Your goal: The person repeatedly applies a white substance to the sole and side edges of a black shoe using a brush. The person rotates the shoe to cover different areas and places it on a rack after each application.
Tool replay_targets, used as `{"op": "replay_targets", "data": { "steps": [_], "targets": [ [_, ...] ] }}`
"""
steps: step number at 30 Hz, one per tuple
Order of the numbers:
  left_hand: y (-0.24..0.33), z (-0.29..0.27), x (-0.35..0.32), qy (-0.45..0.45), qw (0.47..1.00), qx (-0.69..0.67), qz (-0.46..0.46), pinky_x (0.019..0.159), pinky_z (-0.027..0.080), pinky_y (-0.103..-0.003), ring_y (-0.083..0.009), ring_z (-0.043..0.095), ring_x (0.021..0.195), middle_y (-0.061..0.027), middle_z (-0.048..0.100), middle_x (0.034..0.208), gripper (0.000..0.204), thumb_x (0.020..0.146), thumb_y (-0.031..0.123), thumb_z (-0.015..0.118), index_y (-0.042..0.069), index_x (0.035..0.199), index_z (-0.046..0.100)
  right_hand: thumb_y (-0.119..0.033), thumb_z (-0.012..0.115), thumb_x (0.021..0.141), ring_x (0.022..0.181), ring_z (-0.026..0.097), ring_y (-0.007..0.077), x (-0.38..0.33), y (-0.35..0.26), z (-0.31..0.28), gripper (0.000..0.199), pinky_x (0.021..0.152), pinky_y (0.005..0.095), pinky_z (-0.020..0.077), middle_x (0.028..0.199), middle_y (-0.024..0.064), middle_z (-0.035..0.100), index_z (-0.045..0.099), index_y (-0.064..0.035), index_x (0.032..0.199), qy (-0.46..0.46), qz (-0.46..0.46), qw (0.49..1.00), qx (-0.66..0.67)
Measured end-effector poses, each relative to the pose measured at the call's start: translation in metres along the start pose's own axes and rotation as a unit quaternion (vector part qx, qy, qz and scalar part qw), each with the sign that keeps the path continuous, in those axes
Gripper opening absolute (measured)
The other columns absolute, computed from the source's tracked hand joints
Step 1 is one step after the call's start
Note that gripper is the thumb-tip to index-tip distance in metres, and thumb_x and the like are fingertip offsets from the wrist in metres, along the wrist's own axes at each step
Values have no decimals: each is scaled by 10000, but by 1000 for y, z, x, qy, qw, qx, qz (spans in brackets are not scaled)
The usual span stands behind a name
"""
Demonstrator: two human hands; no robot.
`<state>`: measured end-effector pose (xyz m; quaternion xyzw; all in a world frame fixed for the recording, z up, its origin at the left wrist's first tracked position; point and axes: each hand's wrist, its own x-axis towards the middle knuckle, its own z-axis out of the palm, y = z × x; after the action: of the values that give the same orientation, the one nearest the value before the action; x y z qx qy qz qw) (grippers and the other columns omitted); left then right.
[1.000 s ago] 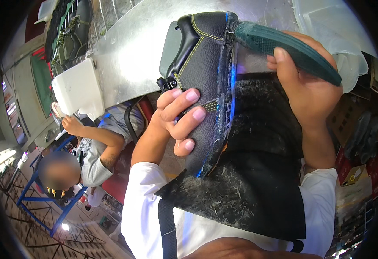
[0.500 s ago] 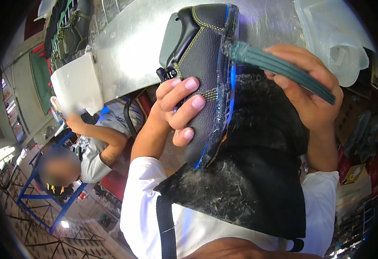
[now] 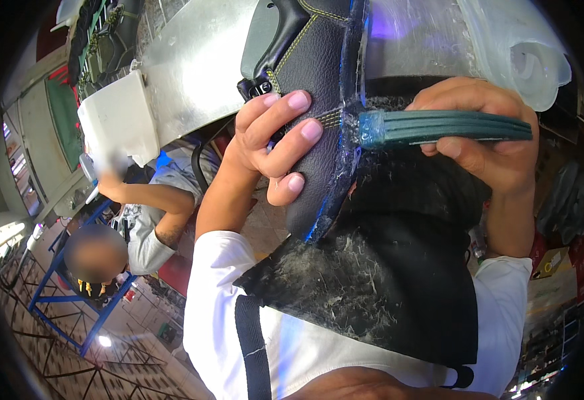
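A black leather shoe upper (image 3: pixel 318 73) with yellow stitching and a grey tongue is held on its side, its bottom edge facing right. My left hand (image 3: pixel 272 143) wraps round it from the left, four fingers showing on the leather. Along the bottom edge runs a whitish, rough band that looks like glue. My right hand (image 3: pixel 502 160) grips a flat green layered brush (image 3: pixel 452 127), thumb below and fingers above. The brush's crusted tip touches the bottom edge near the middle of the shoe. The far end of the shoe is cut off by the picture's top.
Behind the shoe lies a shiny metal table (image 3: pixel 192 60). A translucent plastic container (image 3: pixel 532 73) stands at the far right, a white container (image 3: pixel 118 117) at the left. More black shoes (image 3: pixel 112 43) hang at the far left. Another person (image 3: pixel 158 220) works there. A stained black apron (image 3: pixel 398 280) covers my front.
The brush has slid down along the bottom edge toward me, turning from slanted to nearly level. My left hand keeps its grip; the shoe has shifted slightly upward in view.
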<state>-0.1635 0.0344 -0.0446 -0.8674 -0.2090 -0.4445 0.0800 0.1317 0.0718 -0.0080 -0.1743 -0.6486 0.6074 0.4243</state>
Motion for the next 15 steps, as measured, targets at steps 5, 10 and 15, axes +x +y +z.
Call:
{"op": "replay_targets", "data": {
  "steps": [5,10,15],
  "targets": [
    [0,-12,10,-69,997,-24,6,880,444,-567,-410,581,1093,-171,493,1319,784,887,396,663,182,1477,193,-20,663,837,683,665,176,-7,-7,7,240,642,285,547,905,218,676,637,133,1019,10,19,999,24],
    [-6,-12,17,-69,997,5,42,896,476,-498,-367,633,1051,-131,559,1243,565,893,199,615,174,1320,246,0,638,816,643,657,183,-12,-25,11,225,605,282,551,897,231,667,628,129,1000,-2,59,997,39],
    [-5,-12,29,-74,996,5,47,866,497,-480,-369,645,1033,-143,595,1221,455,907,172,569,168,1262,285,-13,665,784,653,675,198,-18,-32,17,215,621,285,569,901,239,680,636,87,972,6,-42,998,-34]
  ]
}}
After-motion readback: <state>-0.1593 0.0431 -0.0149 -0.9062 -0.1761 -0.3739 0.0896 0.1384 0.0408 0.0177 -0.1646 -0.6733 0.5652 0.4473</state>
